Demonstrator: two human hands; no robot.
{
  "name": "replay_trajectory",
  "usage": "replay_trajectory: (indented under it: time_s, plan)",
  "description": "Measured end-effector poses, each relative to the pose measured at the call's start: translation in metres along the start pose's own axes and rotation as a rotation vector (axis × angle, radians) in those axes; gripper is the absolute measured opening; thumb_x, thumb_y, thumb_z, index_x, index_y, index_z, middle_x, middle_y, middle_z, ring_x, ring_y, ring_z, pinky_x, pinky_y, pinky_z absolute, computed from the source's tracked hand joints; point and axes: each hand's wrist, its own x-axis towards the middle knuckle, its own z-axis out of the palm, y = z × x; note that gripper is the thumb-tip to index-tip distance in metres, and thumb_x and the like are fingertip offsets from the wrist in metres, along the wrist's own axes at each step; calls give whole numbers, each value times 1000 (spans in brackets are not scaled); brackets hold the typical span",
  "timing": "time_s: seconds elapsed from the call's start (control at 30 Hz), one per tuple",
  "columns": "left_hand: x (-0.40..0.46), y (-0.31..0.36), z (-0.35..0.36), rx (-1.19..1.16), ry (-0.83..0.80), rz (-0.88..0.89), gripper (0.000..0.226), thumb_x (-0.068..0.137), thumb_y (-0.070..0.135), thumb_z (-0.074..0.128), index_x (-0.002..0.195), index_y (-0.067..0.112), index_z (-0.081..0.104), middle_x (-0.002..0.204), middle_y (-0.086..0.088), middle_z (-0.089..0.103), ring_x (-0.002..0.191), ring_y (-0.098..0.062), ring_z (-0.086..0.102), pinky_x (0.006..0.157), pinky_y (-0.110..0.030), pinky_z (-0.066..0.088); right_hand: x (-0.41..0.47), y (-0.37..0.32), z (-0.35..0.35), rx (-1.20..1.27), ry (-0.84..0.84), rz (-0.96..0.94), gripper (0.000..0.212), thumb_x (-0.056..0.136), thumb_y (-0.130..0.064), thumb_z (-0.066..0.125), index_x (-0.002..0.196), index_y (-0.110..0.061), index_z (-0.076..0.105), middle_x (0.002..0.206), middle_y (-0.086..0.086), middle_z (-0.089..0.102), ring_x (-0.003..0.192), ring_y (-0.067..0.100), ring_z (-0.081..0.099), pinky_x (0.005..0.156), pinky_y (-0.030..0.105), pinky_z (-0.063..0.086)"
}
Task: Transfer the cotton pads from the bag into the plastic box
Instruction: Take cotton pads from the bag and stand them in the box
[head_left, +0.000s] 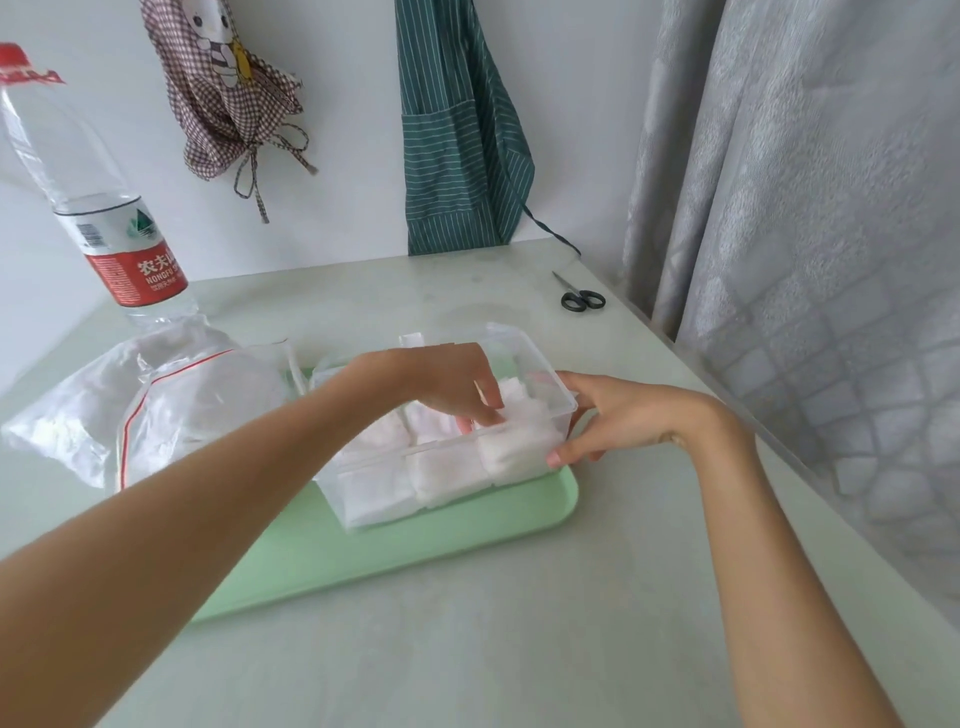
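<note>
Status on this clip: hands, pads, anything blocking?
Left hand in plastic box, fingers on cotton pads. Right hand steadies the box's right end. Bag lies left. Nothing blocking.
</note>
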Motion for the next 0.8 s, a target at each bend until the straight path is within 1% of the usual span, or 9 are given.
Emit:
replay_trajectory:
  time_s: [0.03,0.1,0.23,0.3,0.4,0.47,0.6,0.73,0.8]
  plan:
    - [-1,3,2,80,24,22,24,86,35,64,108,27,68,96,7,72,83,-1,64,89,-27,48,1,1,0,2,-4,-2,78,76,-11,77,139,-30,36,118,15,63,83,20,65,64,18,50]
    - [-5,7,6,228,101,72,17,82,41,67,98,35,71,96,15,70,91,-8,62,77,-26,47,2,1,-1,-7,-9,-1,77,75,-11,77,138,-30,37,117,14,64,89,23,67,62,17,49]
    - [-5,12,3,383,298,233,16,77,38,73,91,36,65,84,22,59,84,-5,54,57,-19,33,2,2,-2,-11,-8,-3,71,76,-12,77,134,-29,40,114,14,65,90,20,67,61,17,48]
    - [-4,14,-4,298,260,280,24,72,38,77,91,41,63,85,23,55,82,-2,47,60,-16,33,0,2,-2,-14,-6,2,68,76,-13,77,132,-30,42,112,13,66,90,18,67,61,16,48]
    - [-3,16,-9,156,25,276,33,69,35,81,97,44,66,92,23,58,88,-3,47,72,-16,39,-2,3,-4,-15,-15,10,71,75,-13,78,132,-33,41,111,11,66,96,18,66,61,14,48]
    - [2,15,-5,160,-55,254,35,68,36,81,98,45,66,94,19,59,95,-7,50,73,-19,40,-2,3,-4,-10,-28,7,73,73,-13,80,132,-35,41,113,10,66,97,19,66,60,14,48]
    - [8,20,4,309,7,231,35,67,46,80,99,44,65,90,8,53,92,-15,53,70,-26,39,0,4,-3,-12,-33,4,72,72,-15,80,129,-35,43,113,8,67,102,20,65,61,15,47]
    - [1,24,0,418,43,294,33,68,51,77,97,42,65,76,22,47,79,-6,48,65,-24,35,-2,1,-4,-14,-34,7,68,73,-15,79,127,-34,44,112,8,67,98,19,66,59,13,46]
    - [-3,22,-6,400,54,300,37,66,53,78,99,42,66,75,27,47,76,1,46,62,-20,37,-5,-2,-4,-20,-35,13,66,75,-14,78,129,-32,44,108,8,67,82,10,68,58,13,46]
